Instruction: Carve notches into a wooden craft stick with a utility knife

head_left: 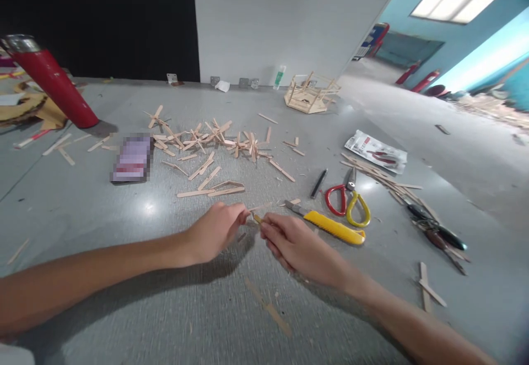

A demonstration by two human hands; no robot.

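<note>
My left hand [219, 230] is closed in a pinch near the middle of the grey table [165, 315], on something thin that I cannot make out. Just to its right, my right hand [291, 244] has its fingers wrapped round a small yellowish piece [257, 218], whose tip points at the left fingertips. Beyond both hands lie several wooden sticks [226, 191] and a pile of short stick pieces [198, 138]. A yellow utility knife [334, 227] lies right of my right hand, beside scissors [357, 208] with one red and one yellow handle.
A phone [132, 158] and a leaning red cylinder [58, 87] are at left. At the back stand a small stick frame [309, 98] and a green-white tube [279, 77]. A black pen [319, 183], a packet [376, 152] and pliers [436, 235] lie at right.
</note>
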